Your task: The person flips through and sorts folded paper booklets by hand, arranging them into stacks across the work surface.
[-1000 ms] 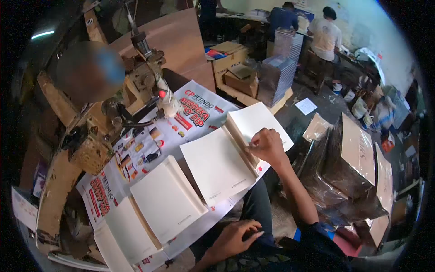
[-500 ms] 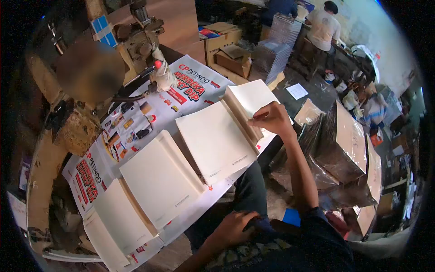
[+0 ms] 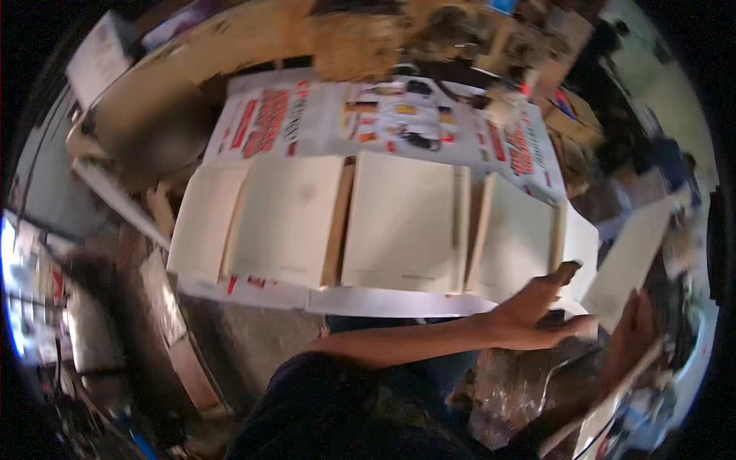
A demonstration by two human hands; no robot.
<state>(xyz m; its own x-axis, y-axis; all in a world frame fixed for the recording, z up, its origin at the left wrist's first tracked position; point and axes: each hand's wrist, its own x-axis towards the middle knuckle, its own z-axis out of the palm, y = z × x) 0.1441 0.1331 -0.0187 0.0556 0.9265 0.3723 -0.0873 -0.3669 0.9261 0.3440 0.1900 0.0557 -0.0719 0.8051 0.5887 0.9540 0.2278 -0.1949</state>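
A row of several cream paperback books (image 3: 402, 222) lies across the printed banner sheet (image 3: 322, 126), overlapping edge to edge. My left hand (image 3: 540, 310) reaches across to the right end of the row, thumb and fingers apart, beside the last book there (image 3: 579, 249). Farther right, a pale cream book or book section (image 3: 632, 257) stands out at a slant beyond the table end. My right hand (image 3: 632, 330) is at its lower edge, fingers pointing up and closed against it; motion blur hides the exact grip.
Worn machinery (image 3: 356, 38) rises behind the banner. Plastic-wrapped bundles (image 3: 510, 383) sit below the table at the right. A cardboard box (image 3: 571, 119) stands at the back right. Dark stools or frames blur at the lower left.
My view has swung round, so the row now runs level. The left hand has come up from my lap to the row's right end; the right hand has moved off the last book to the right.
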